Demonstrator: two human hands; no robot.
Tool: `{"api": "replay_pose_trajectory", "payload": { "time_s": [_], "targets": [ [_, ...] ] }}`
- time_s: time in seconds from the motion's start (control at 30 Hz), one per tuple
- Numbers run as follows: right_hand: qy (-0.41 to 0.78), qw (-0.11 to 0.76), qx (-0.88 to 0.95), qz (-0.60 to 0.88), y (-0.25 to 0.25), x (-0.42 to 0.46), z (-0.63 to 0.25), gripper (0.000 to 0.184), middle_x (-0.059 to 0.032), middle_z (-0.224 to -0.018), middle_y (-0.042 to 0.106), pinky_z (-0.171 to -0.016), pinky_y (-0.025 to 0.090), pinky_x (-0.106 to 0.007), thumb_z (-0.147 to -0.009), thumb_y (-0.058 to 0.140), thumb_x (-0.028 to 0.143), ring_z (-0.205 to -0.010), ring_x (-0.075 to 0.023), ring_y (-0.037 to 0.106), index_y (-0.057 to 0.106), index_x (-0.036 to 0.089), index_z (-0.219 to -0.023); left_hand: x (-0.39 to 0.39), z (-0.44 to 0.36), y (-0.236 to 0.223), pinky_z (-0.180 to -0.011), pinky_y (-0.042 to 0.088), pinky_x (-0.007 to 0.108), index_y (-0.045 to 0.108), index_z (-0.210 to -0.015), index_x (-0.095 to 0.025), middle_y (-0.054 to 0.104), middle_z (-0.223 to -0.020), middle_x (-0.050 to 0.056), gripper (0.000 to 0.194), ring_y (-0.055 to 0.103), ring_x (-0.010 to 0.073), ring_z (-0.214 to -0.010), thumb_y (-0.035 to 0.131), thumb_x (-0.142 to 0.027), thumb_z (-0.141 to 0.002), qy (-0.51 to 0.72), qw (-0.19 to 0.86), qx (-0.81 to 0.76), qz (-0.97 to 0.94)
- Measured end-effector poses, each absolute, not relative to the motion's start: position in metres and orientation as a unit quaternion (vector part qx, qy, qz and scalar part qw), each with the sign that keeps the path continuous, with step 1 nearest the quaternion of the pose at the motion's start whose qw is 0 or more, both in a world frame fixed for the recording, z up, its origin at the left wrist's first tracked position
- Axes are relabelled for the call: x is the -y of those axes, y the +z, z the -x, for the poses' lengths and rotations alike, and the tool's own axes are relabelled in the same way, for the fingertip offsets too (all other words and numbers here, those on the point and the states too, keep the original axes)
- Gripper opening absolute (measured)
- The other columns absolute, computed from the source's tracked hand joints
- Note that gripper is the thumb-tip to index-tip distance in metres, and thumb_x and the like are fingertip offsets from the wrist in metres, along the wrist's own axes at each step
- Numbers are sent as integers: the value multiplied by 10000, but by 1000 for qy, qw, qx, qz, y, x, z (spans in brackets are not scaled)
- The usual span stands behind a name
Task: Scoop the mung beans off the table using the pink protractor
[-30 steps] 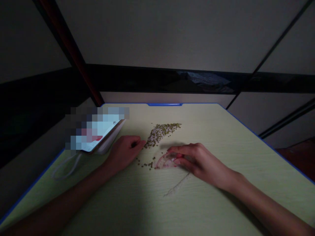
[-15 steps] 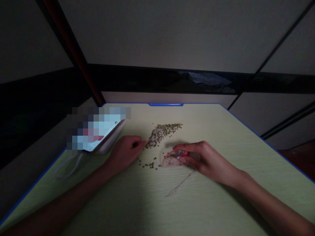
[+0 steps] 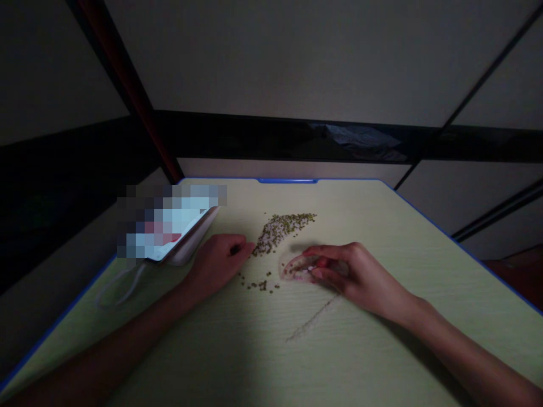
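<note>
My left hand (image 3: pixel 223 259) rests on the table with its fingers curled and the tips close to the left end of a pile of small green and whitish grains (image 3: pixel 278 230). Whether anything is pinched there is hidden. In my right hand (image 3: pixel 350 268) is a small clear container (image 3: pixel 292 268), low over the table and tilted, its opening toward the left. Fingers and thumb close around its right side, with a reddened fingertip inside it. A few dark grains and a whitish bit show in the container. Several loose greenish grains (image 3: pixel 263 284) lie between the two hands.
A phone with a lit, blurred screen (image 3: pixel 178 223) leans on a pale stand at the left, and a white cord loop (image 3: pixel 121 288) hangs below. A thin dark streak (image 3: pixel 314 319) marks the pale, blue-edged table (image 3: pixel 203 362). Cabinet panels (image 3: pixel 275 62) rise behind.
The clear container has turned slightly in my right hand, and the fingertips have shifted a little inside it. My left hand and the pile look nearly the same.
</note>
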State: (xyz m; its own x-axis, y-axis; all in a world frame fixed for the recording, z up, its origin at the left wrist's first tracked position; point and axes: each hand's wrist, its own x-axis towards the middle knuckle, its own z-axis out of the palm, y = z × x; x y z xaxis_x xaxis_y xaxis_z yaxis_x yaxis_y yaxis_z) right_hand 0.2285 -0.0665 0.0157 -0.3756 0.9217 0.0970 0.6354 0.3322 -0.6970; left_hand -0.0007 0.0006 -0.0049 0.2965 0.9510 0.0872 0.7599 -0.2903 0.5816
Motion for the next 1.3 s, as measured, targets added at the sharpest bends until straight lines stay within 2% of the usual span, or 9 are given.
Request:
{"api": "replay_pose_trajectory", "payload": {
  "time_s": [0.23,0.53,0.63,0.8,1.07,1.3],
  "targets": [
    [287,244,758,532,12,66,-230,295,-15,-648,654,-472,371,-232,-773,529,133,-508,-104,494,656,144,-1038,-1,1,-4,-500,219,267,295,-462,-205,303,-460,-52,354,335,111,-486,395,-401,-739,211,222,-553,-775],
    [242,249,773,531,10,65,-226,285,-4,-640,636,-489,359,-236,-782,505,109,-506,-104,478,648,165,-1022,0,1,-4,-500,222,265,308,-464,-202,316,-458,-51,355,349,111,-485,393,-405,-742,212,221,-553,-775],
    [239,250,780,521,12,65,-223,287,-8,-677,642,-542,394,-247,-796,499,115,-560,-119,522,634,170,-1043,0,1,-4,-497,222,264,304,-459,-203,310,-456,-52,358,346,111,-483,393,-410,-738,215,222,-552,-774],
    [258,250,806,471,17,65,-224,292,-45,-900,682,-672,446,-269,-821,472,106,-746,-157,607,637,179,-1050,-1,1,-3,-498,223,263,298,-460,-205,312,-459,-50,354,343,112,-485,395,-410,-731,218,226,-551,-773],
    [269,252,827,426,20,64,-228,254,-65,-926,688,-703,476,-285,-877,463,180,-808,-174,633,655,173,-1042,-1,1,-5,-492,217,260,299,-467,-205,310,-464,-48,351,341,113,-488,389,-413,-736,215,221,-553,-774],
    [264,259,842,392,18,61,-232,267,-69,-993,688,-781,489,-309,-884,465,176,-922,-193,633,653,176,-1073,-1,2,-5,-496,219,260,301,-471,-203,311,-471,-47,346,337,112,-495,391,-404,-738,215,222,-549,-777]
  ]
}}
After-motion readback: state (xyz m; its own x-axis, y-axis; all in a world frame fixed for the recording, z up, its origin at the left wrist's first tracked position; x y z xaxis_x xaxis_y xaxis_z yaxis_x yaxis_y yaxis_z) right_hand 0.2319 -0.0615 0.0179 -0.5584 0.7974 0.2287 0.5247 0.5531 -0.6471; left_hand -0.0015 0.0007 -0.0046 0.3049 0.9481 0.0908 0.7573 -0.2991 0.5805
